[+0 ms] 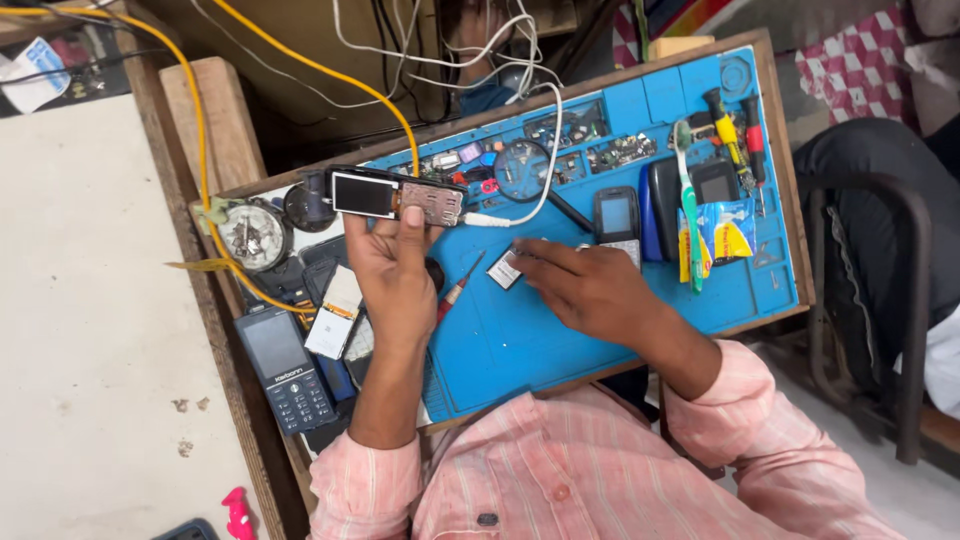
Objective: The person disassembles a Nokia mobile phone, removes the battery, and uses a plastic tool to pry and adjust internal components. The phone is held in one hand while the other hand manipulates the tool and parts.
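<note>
My left hand is raised over the blue work mat and grips an opened keypad phone, its screen and bare circuit board facing up. A white cable runs from the phone's end. My right hand rests on the mat with its fingertips on a small flat rectangular part. A red-handled screwdriver lies on the mat between my hands.
Another keypad phone, dark phone shells, a green toothbrush, screwdrivers and a magnifier lie on the mat's far part. A black keypad phone and loose parts sit left. Yellow cable crosses the wooden bench edge.
</note>
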